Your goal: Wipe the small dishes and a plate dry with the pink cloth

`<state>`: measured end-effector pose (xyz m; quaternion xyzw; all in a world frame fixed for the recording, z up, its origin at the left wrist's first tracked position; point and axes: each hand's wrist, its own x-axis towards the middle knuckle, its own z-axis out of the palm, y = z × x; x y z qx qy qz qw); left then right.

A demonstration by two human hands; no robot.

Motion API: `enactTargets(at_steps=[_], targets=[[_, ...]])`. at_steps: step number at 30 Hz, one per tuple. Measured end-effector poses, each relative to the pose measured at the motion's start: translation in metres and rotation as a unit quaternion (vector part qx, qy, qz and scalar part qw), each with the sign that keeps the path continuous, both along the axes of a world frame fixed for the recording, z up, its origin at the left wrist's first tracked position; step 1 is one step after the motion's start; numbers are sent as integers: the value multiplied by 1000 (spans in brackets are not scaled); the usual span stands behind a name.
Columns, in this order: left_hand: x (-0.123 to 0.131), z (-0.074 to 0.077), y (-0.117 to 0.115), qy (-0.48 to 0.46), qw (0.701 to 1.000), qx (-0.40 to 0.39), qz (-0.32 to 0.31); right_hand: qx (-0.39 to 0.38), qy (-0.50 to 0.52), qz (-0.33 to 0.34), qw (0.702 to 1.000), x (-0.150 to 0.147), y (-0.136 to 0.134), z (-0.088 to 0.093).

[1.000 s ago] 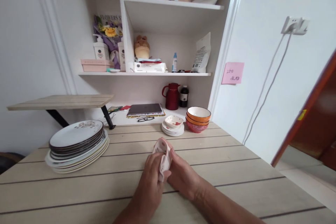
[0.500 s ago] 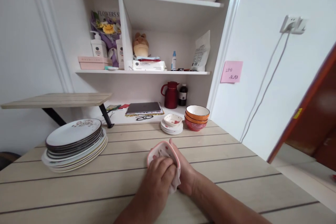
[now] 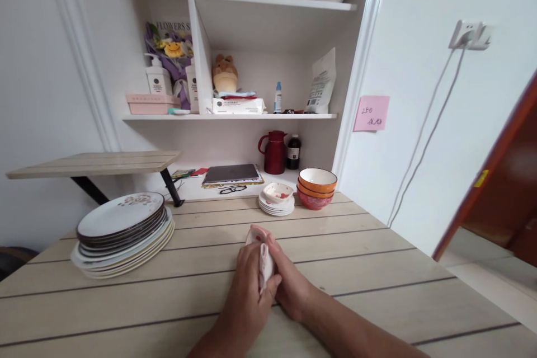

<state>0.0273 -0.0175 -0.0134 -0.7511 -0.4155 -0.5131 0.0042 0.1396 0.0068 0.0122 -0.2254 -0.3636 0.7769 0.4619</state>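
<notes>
A small white bowl with a pink rim and red spots (image 3: 257, 233) is tipped on its side between my hands, mostly covered by them. My right hand (image 3: 291, 285) grips it from the right. A pale cloth (image 3: 265, 268) is bunched at the bowl, pinched in the fingers of my left hand (image 3: 245, 285). Beyond them, a similar small bowl (image 3: 278, 192) rests on a stack of small white plates (image 3: 277, 208). Orange bowls (image 3: 318, 180) are stacked on a red one (image 3: 314, 201) beside it.
Large plates (image 3: 121, 215) are piled on the wooden table (image 3: 201, 302) at the left, near a raised wooden shelf (image 3: 96, 162) on black legs. At the back are glasses (image 3: 233, 189), a laptop (image 3: 232, 173), a red jug (image 3: 275, 154) and a dark bottle (image 3: 293, 152).
The bowl has turned so that its opening, which faced up and showed its inside, is now mostly hidden. My hands have come closer together around it and the cloth.
</notes>
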Motion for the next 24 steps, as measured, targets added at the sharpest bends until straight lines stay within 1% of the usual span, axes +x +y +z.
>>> enactTargets(at_steps=[2, 6, 9, 10, 12, 15, 17, 19, 21, 24], targets=[[0, 5, -2, 42, 999, 20, 2, -38, -10, 19, 999, -1, 1, 1], [0, 17, -9, 146, 986, 71, -28, -104, -14, 74, 992, 4, 4, 8], [1, 21, -12, 175, 977, 107, -53, -135, -24, 121, 983, 11, 7, 14], [1, 21, -12, 167, 978, 106, -59, -137, -26, 128, 982, 12, 8, 16], [2, 19, -11, 132, 986, 80, -67, -120, -16, 133, 984, 13, 9, 16], [2, 12, -6, 14, 999, 5, -40, -34, 45, 102, 993, 11, 6, 13], [0, 8, -2, -68, 996, -47, -19, 22, 84, 83, 993, 9, 2, 10], [-4, 4, 1, -118, 989, -84, -16, 59, 97, 78, 990, 7, -2, 8], [-7, 1, 2, -128, 986, -101, -23, 77, 81, 77, 991, 4, -4, 5], [-10, 1, 3, -76, 994, -78, -20, 68, 33, 46, 996, 2, -3, 2]])
